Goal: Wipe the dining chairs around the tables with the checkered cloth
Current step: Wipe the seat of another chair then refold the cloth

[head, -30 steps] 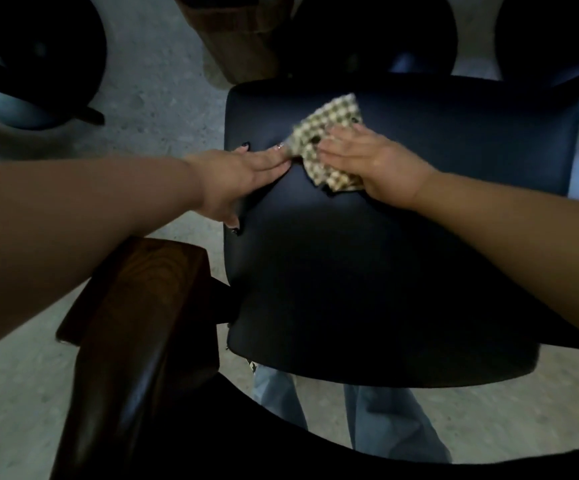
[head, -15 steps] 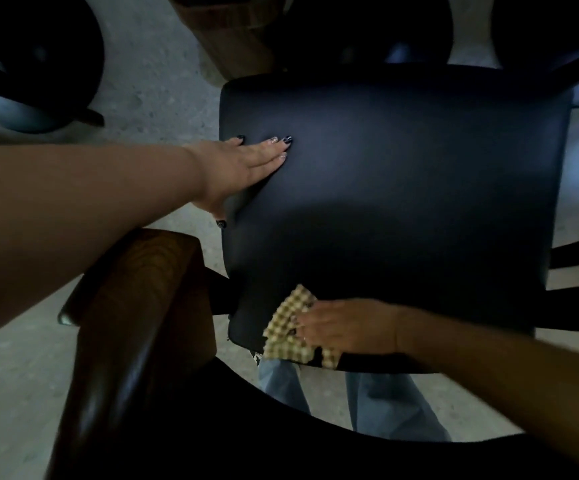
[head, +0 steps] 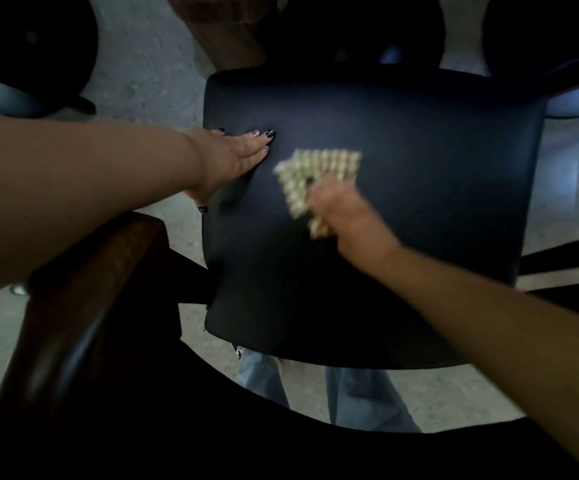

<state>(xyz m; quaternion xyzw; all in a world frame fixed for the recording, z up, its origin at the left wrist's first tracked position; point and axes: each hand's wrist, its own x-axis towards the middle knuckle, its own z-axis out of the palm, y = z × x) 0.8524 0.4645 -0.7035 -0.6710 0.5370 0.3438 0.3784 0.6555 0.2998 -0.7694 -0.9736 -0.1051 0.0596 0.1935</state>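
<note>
Right grip (head: 341, 209) blurred, pressing cloth (head: 315, 178) onto seat (head: 419, 220) near its centre; fingers too smeared to tell whether curled. Left grip (head: 232, 161) flat and open at seat's left edge, steadying. Likely mid-wipe. Next: sweeping toward right edge and far corners.
</note>
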